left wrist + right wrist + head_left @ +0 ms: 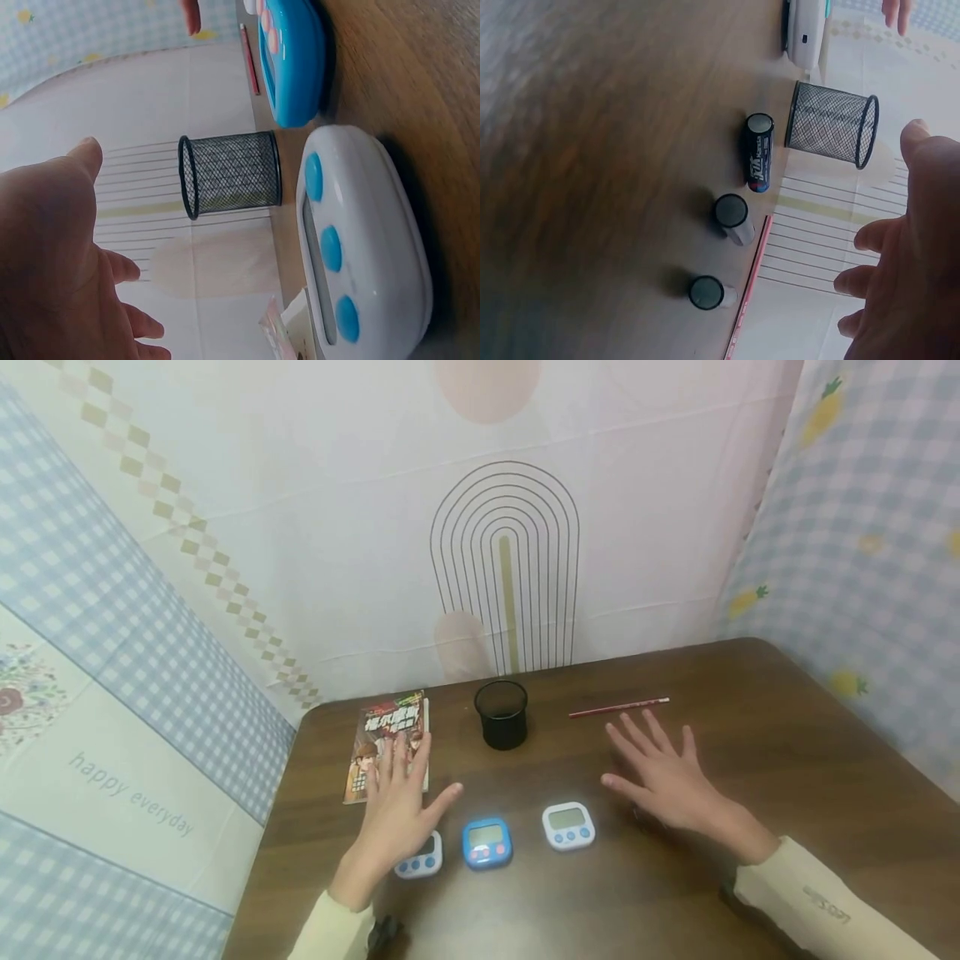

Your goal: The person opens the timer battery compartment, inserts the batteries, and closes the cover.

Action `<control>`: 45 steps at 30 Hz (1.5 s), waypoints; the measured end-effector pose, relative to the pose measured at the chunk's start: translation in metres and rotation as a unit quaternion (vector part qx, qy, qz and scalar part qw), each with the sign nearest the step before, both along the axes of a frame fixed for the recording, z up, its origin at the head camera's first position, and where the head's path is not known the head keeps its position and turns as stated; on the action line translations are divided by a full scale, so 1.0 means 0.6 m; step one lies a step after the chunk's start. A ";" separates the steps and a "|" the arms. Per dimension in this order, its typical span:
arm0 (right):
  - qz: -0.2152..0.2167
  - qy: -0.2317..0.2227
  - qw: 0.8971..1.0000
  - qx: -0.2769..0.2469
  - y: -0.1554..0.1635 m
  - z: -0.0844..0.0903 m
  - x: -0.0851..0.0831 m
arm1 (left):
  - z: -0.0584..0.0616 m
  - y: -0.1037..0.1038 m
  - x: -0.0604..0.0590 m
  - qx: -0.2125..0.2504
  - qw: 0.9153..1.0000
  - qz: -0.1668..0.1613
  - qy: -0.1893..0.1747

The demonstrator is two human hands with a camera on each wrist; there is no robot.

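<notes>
Both hands hover flat over counter (787,735), fingers spread, grasping nothing.

Landmark: mesh pen cup (501,714).

Left hand (397,806) left of and nearer than cup, above white timer (422,860), fingertips over book (386,743).

Right hand (663,777) right of cup, over three upright batteries (731,214).

Red pencil (618,707) just beyond right fingertips, long axis left-right, right hand far nearer.

Blue timer (487,842) and second white timer (568,826) on near side of cup, between hands.

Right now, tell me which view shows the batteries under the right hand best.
The right wrist view: three batteries stand upright on the table beside the red pencil. In the head view the right hand hides them. The left wrist view shows none.
</notes>
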State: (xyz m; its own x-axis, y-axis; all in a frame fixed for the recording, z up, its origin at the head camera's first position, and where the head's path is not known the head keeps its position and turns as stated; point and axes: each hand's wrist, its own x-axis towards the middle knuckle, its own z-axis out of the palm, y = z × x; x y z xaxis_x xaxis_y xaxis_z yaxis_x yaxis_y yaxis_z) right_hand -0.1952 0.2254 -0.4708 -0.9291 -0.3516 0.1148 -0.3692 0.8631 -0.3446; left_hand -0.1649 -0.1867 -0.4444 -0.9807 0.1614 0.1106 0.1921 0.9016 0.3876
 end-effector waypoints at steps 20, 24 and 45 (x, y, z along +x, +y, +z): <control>0.018 -0.011 1.000 -0.014 -0.019 -0.007 0.006 | -0.002 0.055 0.008 -0.011 0.999 -0.045 0.015; 0.020 -0.018 0.999 -0.028 -0.021 -0.005 0.007 | 0.005 0.068 0.007 -0.020 0.998 -0.057 0.022; 0.081 -0.020 0.996 -0.037 -0.033 -0.007 0.022 | -0.005 0.143 0.011 -0.019 0.991 -0.133 -0.004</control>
State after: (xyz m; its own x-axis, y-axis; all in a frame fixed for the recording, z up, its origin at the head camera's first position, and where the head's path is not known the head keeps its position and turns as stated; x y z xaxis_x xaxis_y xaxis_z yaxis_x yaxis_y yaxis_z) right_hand -0.1818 0.2055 -0.4748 -0.8654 -0.4889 0.1100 -0.4860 0.7649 -0.4227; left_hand -0.1580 -0.1007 -0.4475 -0.9036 0.4183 0.0926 0.4223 0.8331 0.3573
